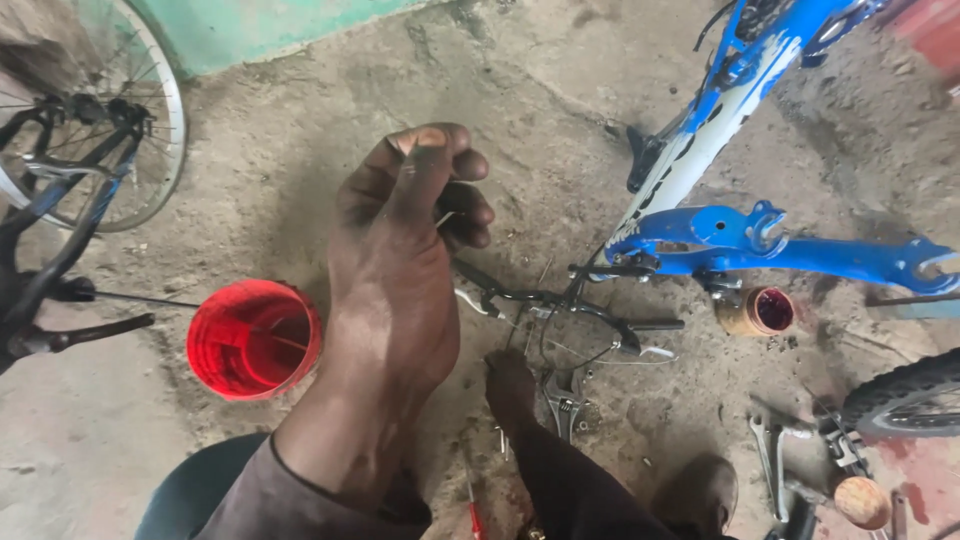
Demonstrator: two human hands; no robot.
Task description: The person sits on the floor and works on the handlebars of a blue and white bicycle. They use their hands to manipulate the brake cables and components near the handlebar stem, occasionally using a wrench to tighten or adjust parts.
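— Looking down, we see our left hand (405, 215) raised over the concrete floor (300, 150). What do we hold in it?

— We pinch a thin metal piece (445, 218) between the thumb and the curled fingers. It is bright and very small; only a short end shows beside the thumb. Whether it is a wire end or a pin, we cannot tell.

— And our right hand (510, 385)?

— It is low, with the fingers down on the floor just beside the adjustable wrench (565, 400) and some small loose parts. Whether it grasps something there, we cannot tell.

— What lies around us?

— The black handlebar (560, 300) with its brake levers lies on the floor between our two hands. Behind it is the blue bicycle frame (760, 245), and a small open jar (760, 312) stands just under the frame. A red plastic bowl (253, 338) is to the left of our wrist, and a bicycle wheel (130, 110) is near the wall.

— Which step do we judge this to be?

— We think we are sorting the small parts of the handlebar: one piece is lifted up to be looked at, while the other hand searches near the tools.

— What does the next move call for?

— In our judgement, a steady pinch, because the piece is thin and would be hard to find again on this rough floor.
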